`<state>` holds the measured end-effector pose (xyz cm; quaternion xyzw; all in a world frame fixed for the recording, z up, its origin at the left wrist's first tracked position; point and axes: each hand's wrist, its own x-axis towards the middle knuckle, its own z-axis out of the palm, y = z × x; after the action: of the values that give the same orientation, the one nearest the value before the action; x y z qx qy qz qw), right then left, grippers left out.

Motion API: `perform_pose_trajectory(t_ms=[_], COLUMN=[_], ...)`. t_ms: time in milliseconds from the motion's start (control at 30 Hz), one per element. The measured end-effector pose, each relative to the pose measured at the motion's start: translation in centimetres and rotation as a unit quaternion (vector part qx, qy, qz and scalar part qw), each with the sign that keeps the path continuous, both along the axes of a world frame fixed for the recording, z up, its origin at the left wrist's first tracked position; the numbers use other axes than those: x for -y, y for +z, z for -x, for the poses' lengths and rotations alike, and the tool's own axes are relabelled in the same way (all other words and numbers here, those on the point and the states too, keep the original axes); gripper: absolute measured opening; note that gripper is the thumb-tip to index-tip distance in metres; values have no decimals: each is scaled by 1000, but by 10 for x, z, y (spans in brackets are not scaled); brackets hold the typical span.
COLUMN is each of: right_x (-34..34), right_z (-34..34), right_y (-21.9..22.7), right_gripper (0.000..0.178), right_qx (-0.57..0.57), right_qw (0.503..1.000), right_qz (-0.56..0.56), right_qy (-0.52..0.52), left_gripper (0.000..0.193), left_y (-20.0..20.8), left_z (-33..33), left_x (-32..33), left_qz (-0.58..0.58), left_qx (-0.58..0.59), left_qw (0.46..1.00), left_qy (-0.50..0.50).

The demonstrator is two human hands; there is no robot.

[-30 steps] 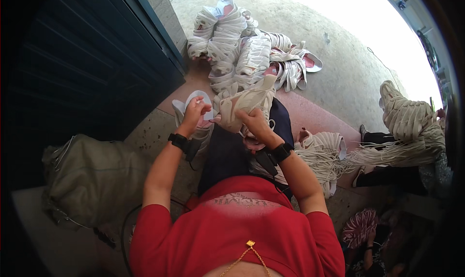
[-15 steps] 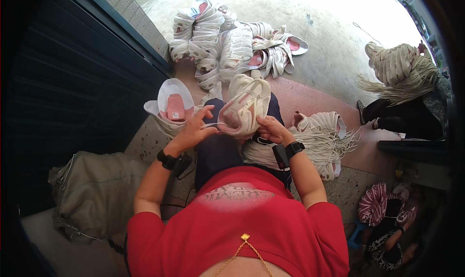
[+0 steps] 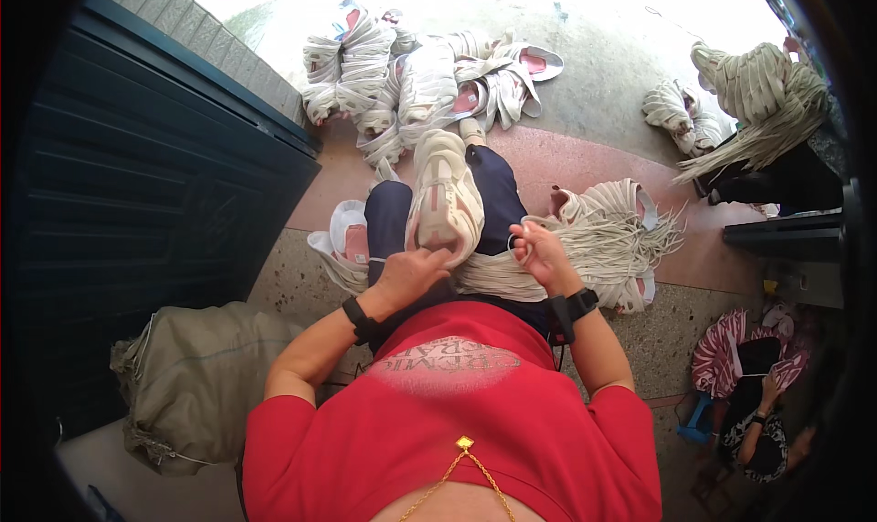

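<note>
Shoe (image 3: 448, 193), near end gripped by left hand (image 3: 411, 278); right hand (image 3: 543, 255) pinching thin pale cord (image 3: 512, 242). Bulky sack (image 3: 206, 376) near dark door (image 3: 137, 175), contents hidden.

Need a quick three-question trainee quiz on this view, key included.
1. Multiple choice: which of the person's hands touches the cream shoe upper over the legs?
A) right only
B) left only
C) neither

2. True or false: the large olive sack lies on the person's left.

3. Fill the gap: the bands on both wrists are ___ in colour.

Key:
1. B. The left hand is at the shoe upper's near end; the right hand is raised apart from it.
2. True.
3. Black.
</note>
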<state>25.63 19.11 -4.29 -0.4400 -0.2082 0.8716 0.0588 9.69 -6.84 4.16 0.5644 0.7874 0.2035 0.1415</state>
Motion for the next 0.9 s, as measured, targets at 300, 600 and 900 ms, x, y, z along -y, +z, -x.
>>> perform_pose_trajectory(t_ms=[300, 600, 900], right_x=[49, 68, 76], right_z=[42, 76, 79], right_y=[-8, 16, 19], right_gripper=[30, 58, 52], right_qx=[11, 115, 98], right_qw=[904, 692, 643], right_qz=[-364, -600, -623], right_qy=[226, 386, 435], left_gripper=[35, 29, 39], left_y=[-66, -34, -60], left_z=[2, 13, 42], left_x=[-28, -1, -22], left_qz=[49, 5, 99], left_qx=[-136, 27, 53], left_qw=[988, 984, 958], left_qy=[-46, 175, 264])
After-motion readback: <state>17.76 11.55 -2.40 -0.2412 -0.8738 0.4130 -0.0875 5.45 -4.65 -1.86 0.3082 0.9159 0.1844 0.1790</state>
